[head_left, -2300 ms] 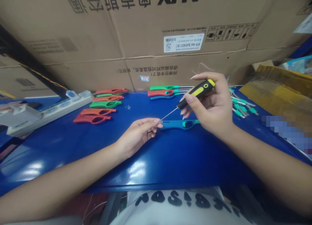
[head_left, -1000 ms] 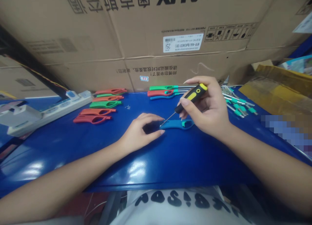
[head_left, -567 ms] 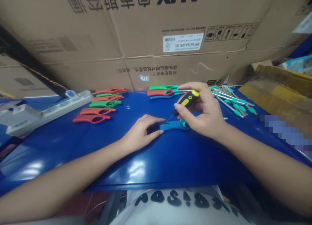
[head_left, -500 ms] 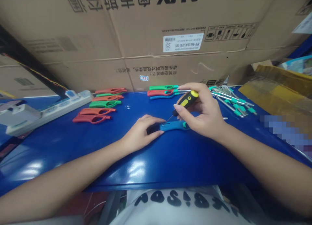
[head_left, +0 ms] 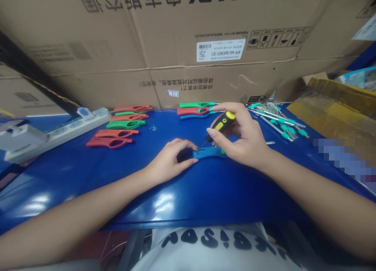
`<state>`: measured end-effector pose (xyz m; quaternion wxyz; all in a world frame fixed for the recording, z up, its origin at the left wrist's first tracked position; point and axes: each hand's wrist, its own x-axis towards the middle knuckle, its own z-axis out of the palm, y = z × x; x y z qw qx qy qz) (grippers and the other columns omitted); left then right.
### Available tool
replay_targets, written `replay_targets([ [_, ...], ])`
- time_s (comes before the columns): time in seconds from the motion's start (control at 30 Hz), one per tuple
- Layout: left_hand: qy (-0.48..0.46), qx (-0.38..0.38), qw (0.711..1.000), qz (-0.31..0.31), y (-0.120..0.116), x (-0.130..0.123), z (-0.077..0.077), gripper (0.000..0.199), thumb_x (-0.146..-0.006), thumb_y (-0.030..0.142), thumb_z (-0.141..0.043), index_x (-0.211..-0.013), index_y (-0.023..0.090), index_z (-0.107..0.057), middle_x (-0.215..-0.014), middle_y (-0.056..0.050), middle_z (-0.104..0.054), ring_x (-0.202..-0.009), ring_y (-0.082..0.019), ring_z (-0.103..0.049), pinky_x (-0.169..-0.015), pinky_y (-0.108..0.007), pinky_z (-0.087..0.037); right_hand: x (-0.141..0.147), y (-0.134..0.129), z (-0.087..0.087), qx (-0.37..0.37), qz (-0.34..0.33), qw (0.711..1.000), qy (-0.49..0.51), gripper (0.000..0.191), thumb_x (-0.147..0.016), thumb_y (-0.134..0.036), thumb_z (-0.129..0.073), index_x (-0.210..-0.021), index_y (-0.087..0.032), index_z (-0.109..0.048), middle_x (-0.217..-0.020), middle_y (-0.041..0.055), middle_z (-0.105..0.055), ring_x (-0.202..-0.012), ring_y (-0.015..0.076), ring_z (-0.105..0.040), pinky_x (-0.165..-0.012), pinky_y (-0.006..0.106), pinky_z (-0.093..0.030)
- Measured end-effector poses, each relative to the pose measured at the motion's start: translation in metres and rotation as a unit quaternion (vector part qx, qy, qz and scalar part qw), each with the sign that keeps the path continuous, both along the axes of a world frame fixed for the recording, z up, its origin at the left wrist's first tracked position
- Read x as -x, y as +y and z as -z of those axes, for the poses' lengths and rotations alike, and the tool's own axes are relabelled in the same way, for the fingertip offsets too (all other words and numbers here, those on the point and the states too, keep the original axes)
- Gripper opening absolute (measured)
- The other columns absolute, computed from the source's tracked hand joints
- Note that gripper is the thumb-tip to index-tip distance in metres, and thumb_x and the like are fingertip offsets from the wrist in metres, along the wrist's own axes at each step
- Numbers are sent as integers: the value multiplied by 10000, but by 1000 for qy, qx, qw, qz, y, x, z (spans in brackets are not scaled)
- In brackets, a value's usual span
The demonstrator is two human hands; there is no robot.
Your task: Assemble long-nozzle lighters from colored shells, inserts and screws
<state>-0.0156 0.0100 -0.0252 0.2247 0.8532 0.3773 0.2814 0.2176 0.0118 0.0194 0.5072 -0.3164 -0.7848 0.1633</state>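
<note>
A blue lighter point(head_left: 210, 151) lies on the table in front of me, a teal part showing near its right end. My left hand point(head_left: 169, 161) pinches its left end between thumb and fingertips. Wrapped round a black and yellow screwdriver point(head_left: 222, 124), my right hand point(head_left: 246, 140) holds the tool at a slant. The screwdriver's thin shaft points down to the left, its tip at the left end of the blue body. My right hand hides part of the lighter, and a metal tube end point(head_left: 270, 143) shows beyond it.
Several red, orange and green lighter bodies point(head_left: 126, 124) lie at the left, beside a white power strip point(head_left: 58, 136). Behind my hands are green, red and blue lighters point(head_left: 192, 111). Metal tubes with teal parts point(head_left: 279, 122) lie at the right, near a taped carton point(head_left: 331, 106). A large cardboard box point(head_left: 176, 36) stands behind.
The screwdriver and my right hand have shifted slightly left and down. My left hand stays at the blue lighter's end, its index finger slightly more bent.
</note>
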Motion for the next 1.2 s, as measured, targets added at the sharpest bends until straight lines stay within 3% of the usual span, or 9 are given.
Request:
replay_targets([
  [0.2, -2, 0, 1000, 3, -1, 0, 0, 204, -900, 304, -707, -1081, 233, -644, -1110, -42, -726, -1077, -239, -635, -991, -422, -478, 1, -2, -1, -14, -5, 1000, -12, 425, -910, -339, -694, -1297, -290, -525, -1095, 38, -717, -751, 174, -721, -619, 288, -638],
  [1.2, -6, 9, 999, 32, -3, -1, 0, 195, -903, 332, -721, -1050, 231, -645, -1109, -39, -721, -1093, -228, -634, -1018, -414, -472, 2, -4, -2, -32, -13, 999, -13, 428, -905, -281, -700, -1296, -289, -525, -1176, 36, -694, -715, 138, -703, -639, 273, -635],
])
